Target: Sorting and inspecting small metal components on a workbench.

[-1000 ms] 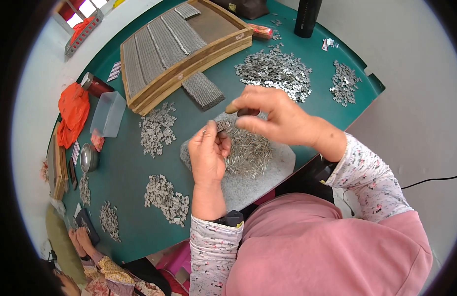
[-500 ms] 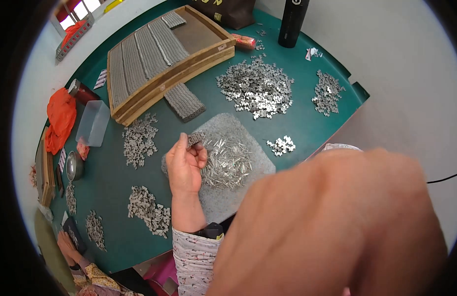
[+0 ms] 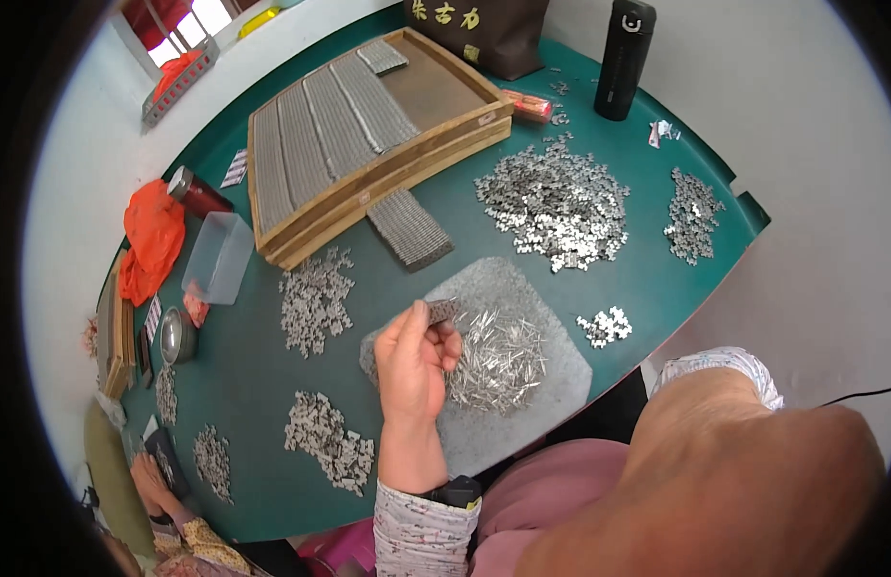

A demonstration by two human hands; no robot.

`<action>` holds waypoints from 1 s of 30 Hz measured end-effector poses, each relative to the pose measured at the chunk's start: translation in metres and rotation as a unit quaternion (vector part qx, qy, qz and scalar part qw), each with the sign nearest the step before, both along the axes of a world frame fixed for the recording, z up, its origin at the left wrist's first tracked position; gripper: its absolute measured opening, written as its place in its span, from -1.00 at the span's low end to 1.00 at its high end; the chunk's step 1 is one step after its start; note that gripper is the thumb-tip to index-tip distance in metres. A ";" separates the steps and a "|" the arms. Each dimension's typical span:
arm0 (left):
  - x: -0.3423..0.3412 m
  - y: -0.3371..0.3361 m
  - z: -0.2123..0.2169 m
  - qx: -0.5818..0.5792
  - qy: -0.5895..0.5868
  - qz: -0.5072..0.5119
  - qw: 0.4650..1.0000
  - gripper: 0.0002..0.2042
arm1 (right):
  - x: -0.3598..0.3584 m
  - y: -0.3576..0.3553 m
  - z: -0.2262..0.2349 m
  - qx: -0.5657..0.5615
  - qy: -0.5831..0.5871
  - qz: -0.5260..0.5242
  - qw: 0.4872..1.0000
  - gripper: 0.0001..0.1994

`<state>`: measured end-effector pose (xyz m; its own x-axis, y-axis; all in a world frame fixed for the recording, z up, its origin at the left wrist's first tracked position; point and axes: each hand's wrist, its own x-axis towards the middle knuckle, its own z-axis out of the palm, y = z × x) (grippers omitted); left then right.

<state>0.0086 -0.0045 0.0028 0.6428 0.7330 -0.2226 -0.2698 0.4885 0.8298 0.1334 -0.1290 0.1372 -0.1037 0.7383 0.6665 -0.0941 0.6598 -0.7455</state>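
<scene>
A short stack of small metal pieces (image 3: pixel 442 310) sits pinched in the left hand (image 3: pixel 414 361), fingers curled tight round it, right above the grey mat (image 3: pixel 522 423) and its heap of thin metal pins (image 3: pixel 498 361). The right forearm (image 3: pixel 753 481) looms huge at the lower right, and the right hand is out of frame, so its grip can't be told. Out on the green table (image 3: pixel 244 375): a big pile of metal stampings (image 3: pixel 556 202), smaller piles around, and a wooden tray (image 3: pixel 369 125) lined with stacked rows.
</scene>
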 end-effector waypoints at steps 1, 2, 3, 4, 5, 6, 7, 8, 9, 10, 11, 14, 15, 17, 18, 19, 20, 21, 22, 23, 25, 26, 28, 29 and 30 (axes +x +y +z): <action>0.000 0.000 0.000 0.008 -0.006 -0.004 1.000 -0.73 | -0.005 0.009 -0.003 -0.005 0.004 0.006 1.000 -0.71; -0.001 0.001 -0.001 0.016 -0.012 -0.007 1.000 -0.73 | -0.011 0.014 -0.004 -0.011 0.008 0.013 1.000 -0.71; -0.003 0.002 -0.001 0.011 -0.011 -0.001 1.000 -0.73 | -0.009 0.015 -0.003 -0.017 0.011 0.020 1.000 -0.71; -0.004 0.003 -0.003 0.007 -0.015 0.001 1.000 -0.73 | -0.013 0.017 -0.003 -0.024 0.014 0.028 0.999 -0.71; -0.005 0.003 -0.004 0.003 -0.018 0.003 1.000 -0.73 | -0.014 0.018 -0.003 -0.030 0.017 0.037 0.999 -0.71; -0.005 0.004 -0.002 -0.001 -0.017 0.008 1.000 -0.73 | -0.017 0.011 -0.002 -0.036 0.020 0.043 0.998 -0.71; -0.002 0.003 -0.001 0.001 -0.016 -0.003 1.000 -0.73 | -0.021 0.021 -0.003 -0.041 0.023 0.050 0.998 -0.71; -0.003 0.003 0.001 0.004 -0.015 -0.015 1.000 -0.73 | -0.024 0.020 -0.004 -0.046 0.027 0.056 0.997 -0.71; -0.001 0.005 -0.001 0.005 -0.028 -0.013 1.000 -0.72 | -0.024 0.017 -0.006 -0.049 0.027 0.059 0.997 -0.71; -0.002 0.005 -0.003 0.003 -0.029 -0.012 1.000 -0.72 | -0.026 0.012 -0.009 -0.052 0.027 0.061 0.996 -0.71; -0.005 0.005 -0.004 0.007 -0.021 -0.011 1.000 -0.73 | -0.028 0.007 -0.012 -0.054 0.027 0.063 0.996 -0.71; -0.005 0.001 -0.005 0.002 -0.006 0.001 1.000 -0.73 | -0.025 0.010 -0.015 -0.063 0.032 0.072 0.995 -0.71; -0.002 0.002 -0.003 0.003 -0.013 -0.002 1.000 -0.73 | -0.029 0.020 -0.013 -0.066 0.034 0.075 0.994 -0.71; 0.001 0.003 -0.001 -0.001 -0.020 -0.006 1.000 -0.74 | -0.031 -0.001 -0.016 -0.075 0.038 0.079 0.993 -0.71; -0.001 0.002 -0.002 0.001 -0.028 -0.010 1.000 -0.74 | -0.037 -0.003 -0.018 -0.078 0.042 0.081 0.993 -0.71; -0.002 0.002 -0.003 0.003 -0.036 -0.015 0.999 -0.74 | -0.036 -0.005 -0.018 -0.082 0.046 0.083 0.992 -0.71; -0.004 0.002 -0.002 0.000 -0.034 -0.015 0.999 -0.74 | -0.034 -0.006 -0.019 -0.085 0.049 0.084 0.992 -0.71; -0.003 0.004 -0.002 0.008 -0.029 -0.011 0.999 -0.74 | -0.028 -0.002 -0.019 -0.088 0.052 0.084 0.991 -0.71; -0.004 0.006 -0.002 0.017 -0.023 -0.007 1.000 -0.75 | -0.028 -0.006 -0.020 -0.091 0.054 0.085 0.991 -0.71; -0.007 0.005 -0.006 0.012 -0.024 -0.017 1.000 -0.76 | -0.033 0.001 -0.023 -0.093 0.056 0.086 0.990 -0.71; -0.001 0.004 -0.005 0.003 -0.021 -0.016 1.000 -0.76 | -0.030 0.007 -0.023 -0.093 0.061 0.094 0.989 -0.70; 0.001 0.004 -0.005 -0.007 -0.019 -0.018 1.000 -0.76 | -0.034 0.007 -0.024 -0.093 0.064 0.099 0.989 -0.70; 0.001 0.004 -0.005 0.003 -0.025 -0.018 1.000 -0.76 | -0.042 0.009 -0.027 -0.096 0.073 0.104 0.987 -0.70; -0.002 0.003 -0.006 0.013 -0.033 -0.021 0.999 -0.76 | -0.044 0.015 -0.029 -0.099 0.078 0.105 0.986 -0.70; -0.003 0.003 -0.006 0.012 -0.033 -0.023 0.999 -0.76 | -0.043 0.012 -0.029 -0.101 0.080 0.104 0.986 -0.70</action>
<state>0.0057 -0.0019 -0.0029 0.6884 0.7072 -0.1615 -0.3026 0.4823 0.8221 0.0901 -0.1167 0.1084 -0.1721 0.8313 0.5285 -0.3391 0.4537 -0.8241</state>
